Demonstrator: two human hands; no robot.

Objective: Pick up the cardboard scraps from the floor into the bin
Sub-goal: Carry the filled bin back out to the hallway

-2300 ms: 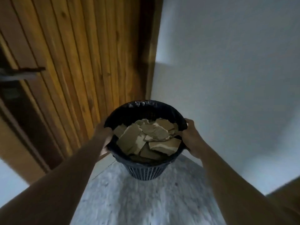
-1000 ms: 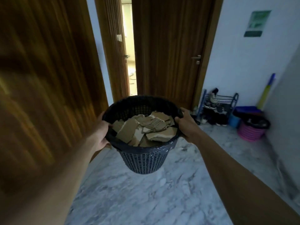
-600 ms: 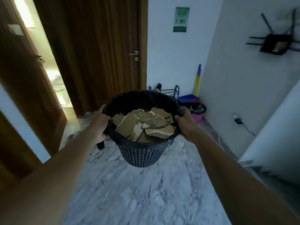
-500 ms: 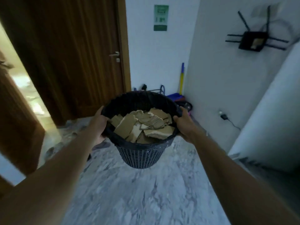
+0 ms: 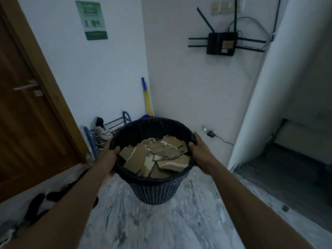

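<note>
A dark woven plastic bin (image 5: 156,191) hangs in the air in front of me, above the marble floor. It is lined with a black bag and filled with several torn brown cardboard scraps (image 5: 156,157). My left hand (image 5: 108,155) grips the bin's left rim, thumb over the edge. My right hand (image 5: 200,150) grips the right rim the same way. No scraps show on the visible floor.
A wooden door (image 5: 27,114) stands at left. A shoe rack (image 5: 106,133) and a blue-yellow broom handle (image 5: 146,97) stand in the corner behind the bin. Dark sandals (image 5: 41,203) lie on the floor at lower left. A router (image 5: 221,44) hangs on the wall; a white wall edge (image 5: 251,105) juts at right.
I have turned right while carrying the bin: the view swept from wooden panelling past the doors to the white corner. Both hands kept their hold on the rim.
</note>
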